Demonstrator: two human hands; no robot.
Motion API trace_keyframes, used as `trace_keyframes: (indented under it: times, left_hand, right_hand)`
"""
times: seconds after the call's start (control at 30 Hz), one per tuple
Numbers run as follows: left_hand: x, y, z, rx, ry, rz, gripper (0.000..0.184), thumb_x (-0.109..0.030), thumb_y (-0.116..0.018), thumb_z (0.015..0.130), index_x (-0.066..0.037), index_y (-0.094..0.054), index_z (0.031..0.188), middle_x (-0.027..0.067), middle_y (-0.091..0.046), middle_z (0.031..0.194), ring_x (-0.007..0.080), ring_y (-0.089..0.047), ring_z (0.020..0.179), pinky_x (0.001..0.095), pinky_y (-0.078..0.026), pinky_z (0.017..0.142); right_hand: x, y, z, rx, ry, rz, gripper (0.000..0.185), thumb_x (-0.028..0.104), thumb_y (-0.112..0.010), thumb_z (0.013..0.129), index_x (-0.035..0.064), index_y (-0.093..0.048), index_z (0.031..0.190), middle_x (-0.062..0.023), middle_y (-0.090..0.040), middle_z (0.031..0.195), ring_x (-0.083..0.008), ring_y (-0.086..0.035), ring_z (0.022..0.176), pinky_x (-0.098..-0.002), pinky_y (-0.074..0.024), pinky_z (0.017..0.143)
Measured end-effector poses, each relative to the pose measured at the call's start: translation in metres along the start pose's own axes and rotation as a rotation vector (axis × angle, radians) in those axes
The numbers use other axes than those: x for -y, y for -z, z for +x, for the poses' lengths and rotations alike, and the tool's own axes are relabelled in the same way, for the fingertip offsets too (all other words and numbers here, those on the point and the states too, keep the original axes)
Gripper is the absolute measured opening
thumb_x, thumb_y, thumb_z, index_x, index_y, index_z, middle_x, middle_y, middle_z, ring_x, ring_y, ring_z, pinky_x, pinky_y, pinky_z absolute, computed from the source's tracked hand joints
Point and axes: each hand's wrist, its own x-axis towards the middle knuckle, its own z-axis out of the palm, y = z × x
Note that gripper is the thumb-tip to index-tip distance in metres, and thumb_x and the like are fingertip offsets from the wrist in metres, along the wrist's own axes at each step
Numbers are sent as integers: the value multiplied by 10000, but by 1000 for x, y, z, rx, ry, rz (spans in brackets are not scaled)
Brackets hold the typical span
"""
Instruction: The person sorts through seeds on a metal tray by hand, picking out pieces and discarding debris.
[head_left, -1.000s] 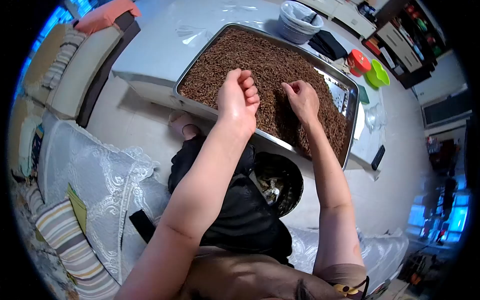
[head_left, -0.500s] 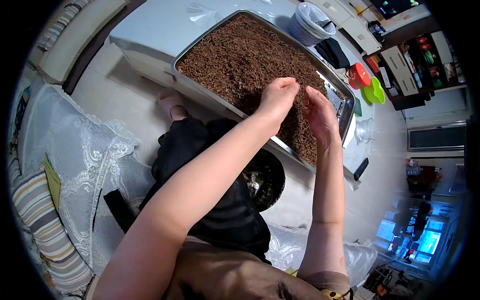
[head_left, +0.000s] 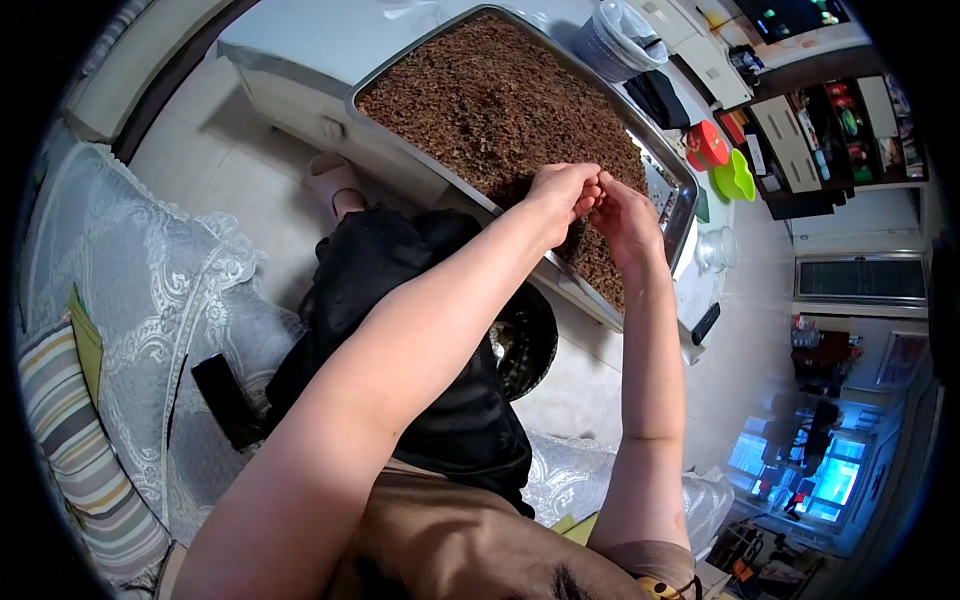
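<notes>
Both hands meet above a large metal tray (head_left: 447,180) heaped with small reddish-brown, granular dried bits (head_left: 490,105) whose kind I cannot make out. My left hand (head_left: 562,200) is closed, thumb and fingers pinched together over the heap's near side. Facing it, my right hand (head_left: 630,222) is also closed, its fingertips bent in and touching or almost touching those of the left. Whatever lies between the fingertips is too small to make out. At the tray's right end, beyond my right hand, bare metal shows with a few scattered bits.
The tray rests on a white table (head_left: 290,45). Around it stand a lined bin (head_left: 612,45), a red container (head_left: 707,146), a lime-green bowl (head_left: 735,178), a glass jar (head_left: 715,250) and a remote (head_left: 706,324). A dark round basin (head_left: 530,345) is below, by my legs.
My hands have come closer together, the fingertips now meeting above the heap. The whole view has shifted slightly.
</notes>
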Motion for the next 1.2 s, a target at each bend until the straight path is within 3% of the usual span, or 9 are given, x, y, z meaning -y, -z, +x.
trace_keyframes:
  times: [0.2,0.3,0.47,0.57,0.77,0.9,0.97,1.07,1.2]
  left_hand:
    - [-10,14,12,-180,50,108,248,-300,-618,950,-56,-630,989,36,-663,901,126,-631,852,292,-530,777]
    - [-8,10,7,37,74,190,254,-295,-590,971,-50,-631,1024,55,-675,957,132,-636,929,301,-528,829]
    - [0,5,10,99,-183,375,136,-159,-632,951,-24,-645,957,53,-685,854,107,-648,735,254,-540,665]
    - [-1,5,11,90,-141,433,116,-136,-631,942,-22,-654,946,49,-685,852,109,-645,720,258,-537,644]
    - [0,13,21,-77,-368,849,135,-87,-627,905,9,-687,978,83,-717,858,136,-681,768,289,-552,641]
    - [-26,4,-1,-58,-330,741,251,-44,-528,896,-5,-701,1073,111,-731,1027,179,-673,1013,337,-477,971]
    - [-37,1,-5,38,-243,569,328,-118,-486,912,-30,-671,1168,91,-711,1131,187,-596,1177,395,-307,1139]
    - [-56,-8,-28,67,-257,479,408,-214,-454,932,-42,-605,1270,81,-663,1250,200,-472,1322,492,-168,1193]
    - [-74,-11,-44,-26,-369,379,449,-326,-447,965,-64,-580,1305,68,-638,1291,210,-477,1302,389,-240,1158]
  right_hand:
    - [-4,12,13,-43,-34,149,183,298,-634,953,121,-649,909,22,-597,775,-102,-550,737,-266,-435,678]
    - [-3,9,13,-88,7,157,197,305,-619,968,117,-646,916,19,-592,785,-102,-540,730,-259,-436,696]
    - [-19,14,31,55,54,193,171,283,-643,950,119,-656,904,24,-602,794,-96,-544,734,-253,-415,676]
    - [-19,7,28,-13,74,208,206,265,-617,970,72,-645,904,-1,-603,791,-106,-550,719,-275,-448,687]
    - [9,2,-7,-187,189,178,171,199,-574,1000,37,-619,965,-42,-660,876,-107,-579,672,-236,-484,626]
    - [3,14,-52,67,148,-227,132,170,-597,987,40,-615,997,-38,-667,895,-106,-605,730,-260,-507,661]
    - [-1,15,-81,223,48,-431,129,166,-615,975,41,-627,1001,-27,-667,897,-115,-622,771,-277,-519,680]
    - [-14,18,-111,356,122,-999,153,159,-683,916,10,-682,951,-70,-669,889,-181,-658,859,-314,-528,726]
    - [-10,17,-113,253,221,-1134,127,114,-701,882,9,-689,954,-119,-668,899,-220,-670,844,-339,-523,715]
